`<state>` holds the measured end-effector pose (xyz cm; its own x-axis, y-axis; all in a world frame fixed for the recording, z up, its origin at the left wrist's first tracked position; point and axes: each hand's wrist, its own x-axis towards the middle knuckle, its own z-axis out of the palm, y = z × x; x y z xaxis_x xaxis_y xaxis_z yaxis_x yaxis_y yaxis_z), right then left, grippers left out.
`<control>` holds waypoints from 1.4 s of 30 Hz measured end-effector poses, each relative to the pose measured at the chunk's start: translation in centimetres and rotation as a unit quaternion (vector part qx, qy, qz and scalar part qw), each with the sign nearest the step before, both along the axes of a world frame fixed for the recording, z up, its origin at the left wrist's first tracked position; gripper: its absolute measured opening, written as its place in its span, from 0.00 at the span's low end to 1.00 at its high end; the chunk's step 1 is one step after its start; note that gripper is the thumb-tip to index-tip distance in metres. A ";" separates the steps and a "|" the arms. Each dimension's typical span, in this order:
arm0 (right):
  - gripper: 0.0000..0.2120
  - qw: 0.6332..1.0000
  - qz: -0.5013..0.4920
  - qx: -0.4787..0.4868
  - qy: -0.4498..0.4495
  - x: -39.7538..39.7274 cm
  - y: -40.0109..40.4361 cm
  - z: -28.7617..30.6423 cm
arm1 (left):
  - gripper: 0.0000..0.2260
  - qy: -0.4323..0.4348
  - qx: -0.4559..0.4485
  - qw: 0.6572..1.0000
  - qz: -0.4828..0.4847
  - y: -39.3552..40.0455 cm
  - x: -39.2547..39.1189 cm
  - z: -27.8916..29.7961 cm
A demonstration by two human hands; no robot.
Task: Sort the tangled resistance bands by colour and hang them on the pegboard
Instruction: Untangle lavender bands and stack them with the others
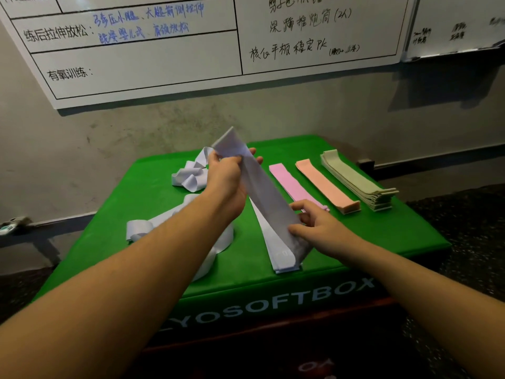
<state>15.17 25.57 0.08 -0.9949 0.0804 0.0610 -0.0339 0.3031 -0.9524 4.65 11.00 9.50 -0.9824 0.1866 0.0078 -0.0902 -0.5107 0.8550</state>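
Observation:
A pale lilac band (pixel 266 192) slants across the green soft box (pixel 382 236). My left hand (pixel 228 177) grips its raised upper end. My right hand (pixel 318 227) pinches its lower end just above a flat stack of lilac bands (pixel 276 250) lying on the box. Loose lilac bands lie tangled at the back left (pixel 188 176) and under my left forearm (pixel 142 228). To the right lie three sorted piles side by side: a pink band (pixel 291 184), a peach band (pixel 326 184) and a thick stack of sage-green bands (pixel 358 181).
The box stands against a grey wall with a whiteboard (pixel 164 69) hung above it. A second board (pixel 459 26) hangs at the upper right. Dark floor surrounds the box. No pegboard is in view.

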 end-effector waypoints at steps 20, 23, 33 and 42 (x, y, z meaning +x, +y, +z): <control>0.25 0.991 0.129 0.025 0.023 0.4 4.2 -2.5 | 0.17 -0.035 -0.141 0.989 0.008 2.6 -8.3 -5.0; 0.20 0.988 0.104 0.084 0.077 -0.3 4.6 -3.2 | 0.16 -0.029 -0.159 0.987 0.012 3.4 -9.6 -6.1; 0.09 0.919 0.080 0.288 0.257 -2.7 4.6 -5.4 | 0.13 -0.009 -0.309 0.950 -0.038 4.3 -13.8 -10.2; 0.04 0.871 0.142 0.382 0.272 -2.9 4.4 -7.3 | 0.13 0.015 -0.405 0.914 -0.033 4.8 -16.3 -13.2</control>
<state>12.28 29.94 -7.25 -0.7748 -0.4362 0.4577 -0.5950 0.7477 -0.2947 -11.61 15.75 -3.73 -0.9706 0.2012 -0.1324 -0.0684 0.2966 0.9526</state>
